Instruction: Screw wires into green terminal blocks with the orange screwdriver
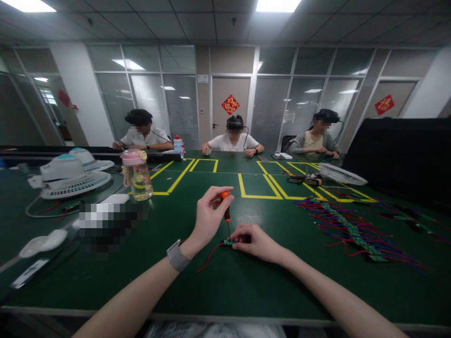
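My left hand [208,213] grips an orange and black screwdriver [228,213] by its handle, with the thin shaft pointing down. The screwdriver's tip meets a small green circuit board [228,242] on the table. My right hand [255,241] pinches the board's right side, its fingertips close to the shaft. A red wire [210,256] runs from the board's left end and curves toward me on the table. The exact contact spot of the tip is too small to make out.
Right lies a row of joined circuit boards [352,225] with many red and blue wires. White fans [75,183], a pink-lidded bottle [137,176] and a white spoon-shaped object [42,243] are on the left. Yellow tape [260,196] marks the green table [169,291]. Several people sit opposite.
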Available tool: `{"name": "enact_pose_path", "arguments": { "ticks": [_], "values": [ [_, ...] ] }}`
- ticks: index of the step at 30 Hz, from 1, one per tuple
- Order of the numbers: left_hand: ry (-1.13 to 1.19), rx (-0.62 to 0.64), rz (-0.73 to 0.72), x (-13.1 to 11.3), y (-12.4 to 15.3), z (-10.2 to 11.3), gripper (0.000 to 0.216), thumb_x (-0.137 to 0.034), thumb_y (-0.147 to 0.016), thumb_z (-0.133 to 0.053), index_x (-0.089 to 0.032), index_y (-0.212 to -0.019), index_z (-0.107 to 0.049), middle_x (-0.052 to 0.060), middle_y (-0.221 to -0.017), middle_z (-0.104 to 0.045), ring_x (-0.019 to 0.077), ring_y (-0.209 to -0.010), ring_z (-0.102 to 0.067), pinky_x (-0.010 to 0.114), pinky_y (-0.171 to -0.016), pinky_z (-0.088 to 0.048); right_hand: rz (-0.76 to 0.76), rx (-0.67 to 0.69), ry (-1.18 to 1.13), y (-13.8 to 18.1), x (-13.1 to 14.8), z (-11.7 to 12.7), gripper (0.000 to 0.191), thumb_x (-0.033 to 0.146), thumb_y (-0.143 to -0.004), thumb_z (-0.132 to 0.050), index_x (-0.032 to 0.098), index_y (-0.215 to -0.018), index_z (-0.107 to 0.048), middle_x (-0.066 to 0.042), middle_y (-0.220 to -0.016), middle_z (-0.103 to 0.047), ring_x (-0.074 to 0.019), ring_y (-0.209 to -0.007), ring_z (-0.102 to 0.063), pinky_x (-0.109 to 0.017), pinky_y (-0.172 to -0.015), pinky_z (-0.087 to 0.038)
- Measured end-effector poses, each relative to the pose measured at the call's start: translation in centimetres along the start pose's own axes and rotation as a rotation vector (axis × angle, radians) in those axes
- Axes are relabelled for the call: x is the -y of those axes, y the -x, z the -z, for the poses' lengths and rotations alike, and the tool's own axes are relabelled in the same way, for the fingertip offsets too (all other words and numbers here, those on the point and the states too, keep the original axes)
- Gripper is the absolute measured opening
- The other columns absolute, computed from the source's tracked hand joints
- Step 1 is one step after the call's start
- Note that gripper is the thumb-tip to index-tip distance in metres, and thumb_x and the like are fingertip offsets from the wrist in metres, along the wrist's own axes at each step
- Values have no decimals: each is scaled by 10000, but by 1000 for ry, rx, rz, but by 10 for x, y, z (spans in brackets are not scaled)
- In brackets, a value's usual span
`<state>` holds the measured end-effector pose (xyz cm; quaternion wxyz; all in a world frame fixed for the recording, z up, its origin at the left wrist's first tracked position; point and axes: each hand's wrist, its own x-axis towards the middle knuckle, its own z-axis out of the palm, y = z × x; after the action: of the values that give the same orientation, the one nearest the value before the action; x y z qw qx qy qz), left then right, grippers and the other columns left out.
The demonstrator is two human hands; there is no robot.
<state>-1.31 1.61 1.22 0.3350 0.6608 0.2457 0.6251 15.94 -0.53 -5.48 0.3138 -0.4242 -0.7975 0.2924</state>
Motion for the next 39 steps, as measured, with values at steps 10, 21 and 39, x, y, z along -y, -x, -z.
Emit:
{"name": "enact_pose_path", "arguments": {
  "ticks": [10, 21, 39],
  "values": [
    [87, 40, 17, -1, 1, 0, 294, -297, -926, -537, -181, -1160, -672, 85, -1091, -662, 170, -907, -652, 303, -784, -565, -2, 5, -1, 0, 2, 0, 162, 167, -766, -715, 169, -920, -765, -35, -825, -654, -146, -707, -581, -250, -642, -469],
    [-31, 23, -53, -4, 0, 3, 260, -266, -939, -501, -210, -1047, -730, 62, -1071, -637, 152, -937, -623, 249, -778, -510, -17, 0, -3, 1, 1, 0, 166, 164, -759, -717, 163, -919, -761, -30, -811, -638, -141, -689, -575, -249, -627, -459],
    [54, 33, 36, -1, 3, 1, 310, -310, -957, -437, -180, -1117, -669, 80, -1062, -654, 162, -845, -640, 286, -712, -541, 5, 7, -2, 0, 1, 1, 164, 183, -774, -718, 170, -932, -759, -30, -827, -638, -139, -698, -577, -255, -648, -475]
  ]
}}
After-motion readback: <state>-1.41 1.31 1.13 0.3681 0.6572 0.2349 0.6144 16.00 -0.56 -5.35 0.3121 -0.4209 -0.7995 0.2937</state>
